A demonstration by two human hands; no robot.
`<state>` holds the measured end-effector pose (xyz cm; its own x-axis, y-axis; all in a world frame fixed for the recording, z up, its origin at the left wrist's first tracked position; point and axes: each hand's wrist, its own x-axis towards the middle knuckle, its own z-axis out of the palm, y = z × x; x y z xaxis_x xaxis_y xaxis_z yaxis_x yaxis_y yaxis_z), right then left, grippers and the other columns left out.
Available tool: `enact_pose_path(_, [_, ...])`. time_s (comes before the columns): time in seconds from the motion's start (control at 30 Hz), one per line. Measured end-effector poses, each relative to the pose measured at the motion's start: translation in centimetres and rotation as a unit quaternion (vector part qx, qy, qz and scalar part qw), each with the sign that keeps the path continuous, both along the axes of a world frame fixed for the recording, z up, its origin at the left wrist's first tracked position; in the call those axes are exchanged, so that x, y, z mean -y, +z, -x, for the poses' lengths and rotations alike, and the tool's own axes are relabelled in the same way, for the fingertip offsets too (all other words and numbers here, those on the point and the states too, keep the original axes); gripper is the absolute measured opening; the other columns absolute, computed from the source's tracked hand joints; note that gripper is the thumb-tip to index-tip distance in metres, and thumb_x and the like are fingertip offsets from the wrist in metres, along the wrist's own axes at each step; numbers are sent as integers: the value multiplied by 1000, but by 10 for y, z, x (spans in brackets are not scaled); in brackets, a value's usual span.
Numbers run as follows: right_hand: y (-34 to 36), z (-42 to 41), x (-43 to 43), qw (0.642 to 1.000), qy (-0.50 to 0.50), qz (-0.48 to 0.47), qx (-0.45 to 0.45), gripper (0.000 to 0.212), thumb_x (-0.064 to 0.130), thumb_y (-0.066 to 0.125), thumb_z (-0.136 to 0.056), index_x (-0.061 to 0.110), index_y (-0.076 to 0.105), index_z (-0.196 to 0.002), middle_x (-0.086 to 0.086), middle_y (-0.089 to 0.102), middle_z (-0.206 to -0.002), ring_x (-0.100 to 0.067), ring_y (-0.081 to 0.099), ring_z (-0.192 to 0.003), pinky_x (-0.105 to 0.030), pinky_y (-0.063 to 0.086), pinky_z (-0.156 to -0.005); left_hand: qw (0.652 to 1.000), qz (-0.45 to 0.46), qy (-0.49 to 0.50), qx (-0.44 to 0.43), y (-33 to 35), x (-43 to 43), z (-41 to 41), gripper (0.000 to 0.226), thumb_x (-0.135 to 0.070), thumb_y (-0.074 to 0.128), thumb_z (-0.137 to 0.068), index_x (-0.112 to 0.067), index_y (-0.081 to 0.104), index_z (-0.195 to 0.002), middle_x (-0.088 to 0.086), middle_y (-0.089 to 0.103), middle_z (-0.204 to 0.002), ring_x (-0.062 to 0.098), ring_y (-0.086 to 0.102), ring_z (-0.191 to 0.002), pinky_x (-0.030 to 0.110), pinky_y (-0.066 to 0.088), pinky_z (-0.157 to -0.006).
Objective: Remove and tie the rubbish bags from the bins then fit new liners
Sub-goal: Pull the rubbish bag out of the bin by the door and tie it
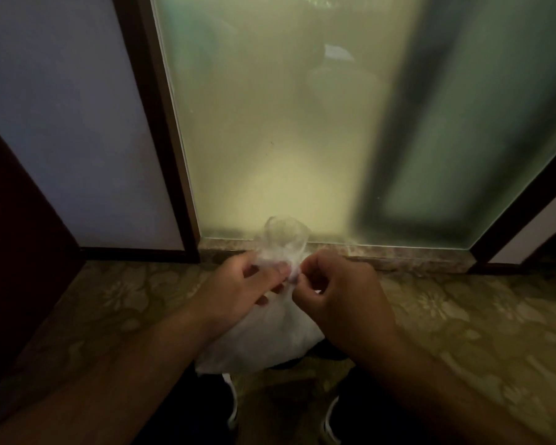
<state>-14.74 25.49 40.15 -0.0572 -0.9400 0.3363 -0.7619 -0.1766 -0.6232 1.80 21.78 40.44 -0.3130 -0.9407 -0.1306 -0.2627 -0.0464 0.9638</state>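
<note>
A white, thin plastic rubbish bag [264, 335] hangs low in the middle of the head view, its full body below my hands. Its gathered neck sticks up as a translucent loop [284, 239] above my fingers. My left hand [244, 284] pinches the neck from the left, fingers closed on the plastic. My right hand [337, 290] grips the same neck from the right, thumb and forefinger pressed on it. The two hands almost touch at the twisted part. No bin is in sight.
A frosted glass panel [286, 123] in a dark frame stands straight ahead, on a marble sill [382, 255]. A pale wall [77, 123] is at the left, with a dark door edge [13, 236]. Patterned carpet [463, 332] covers the floor; my shoes [331, 422] show below.
</note>
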Motion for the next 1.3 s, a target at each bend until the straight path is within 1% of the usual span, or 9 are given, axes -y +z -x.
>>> enact_pose_path(0.13, [-4, -5, -3, 998, 21, 40, -38, 19, 37, 63, -89, 21, 68, -80, 6, 69, -71, -9, 66, -65, -36, 58, -62, 998, 38, 32, 48, -2, 0, 1, 16, -43, 65, -88, -27, 67, -90, -13, 71, -71, -9, 63, -65, 6, 42, -49])
enact_pose_path(0.4, [-4, -10, -9, 998, 12, 37, 48, 10, 25, 71, -82, 29, 63, -78, 19, 59, -64, 7, 61, -65, -5, 42, -57, 996, 84, 29, 25, -5, 1, 0, 7, -26, 64, -93, -24, 71, -93, -11, 72, -70, 1, 67, -63, 12, 47, -55])
enact_pose_path(0.6, [3, -4, -5, 988, 36, -30, 144, 14, 23, 75, -83, 28, 64, -75, 12, 67, -69, 0, 59, -59, -11, 43, -53, 993, 114, 34, -13, -2, 2, 0, 7, -19, 69, -90, -13, 72, -86, -1, 72, -69, 0, 64, -58, 12, 45, -53])
enact_pose_path(0.73, [11, 7, 2, 992, 84, -67, 58, 6, 32, 70, -86, 27, 67, -86, 10, 66, -69, -1, 61, -63, -14, 46, -55, 992, 128, 7, 9, -3, 5, -4, 10, -18, 71, -88, -9, 71, -84, 0, 73, -70, 3, 65, -59, 12, 46, -54])
enact_pose_path(0.83, [14, 8, 5, 986, 105, -56, -120, 11, 37, 62, -90, 27, 66, -94, 12, 62, -74, -6, 59, -66, -25, 46, -58, 992, 128, -21, 10, -5, 8, -6, 12, -22, 74, -84, -10, 73, -80, 3, 72, -74, 11, 67, -65, 21, 52, -59])
enact_pose_path(0.93, [16, 7, 7, 974, 101, -57, -195, 11, 40, 57, -94, 30, 62, -96, 13, 49, -67, -3, 46, -59, -24, 31, -54, 993, 115, -13, 25, -11, 8, -6, 19, -33, 64, -89, -16, 73, -87, 2, 73, -75, 12, 66, -65, 21, 50, -60])
enact_pose_path(1.07, [12, 16, 10, 992, 76, -71, -71, 15, 42, 60, -91, 30, 68, -86, 13, 55, -59, -2, 49, -53, -21, 34, -53, 995, 45, 13, -84, -19, 5, -11, 27, -16, 65, -92, -37, 67, -108, -8, 70, -95, 8, 65, -82, 24, 52, -69])
enact_pose_path(1.17, [15, 20, 12, 991, 93, -94, 7, 13, 32, 67, -91, 36, 68, -78, 19, 61, -62, -1, 53, -55, -15, 34, -51, 992, 94, -64, 59, -23, 5, -16, 60, -38, 74, -74, -56, 44, -123, -18, 51, -130, 4, 54, -116, 24, 51, -90])
enact_pose_path(1.3, [19, 18, 11, 987, 120, -97, 52, 12, 32, 68, -91, 33, 72, -80, 3, 68, -69, -18, 62, -61, -42, 52, -59, 981, 166, -40, 94, -21, 5, -5, 56, -58, 77, -71, -77, 37, -105, -39, 37, -117, -1, 46, -114, 29, 46, -94])
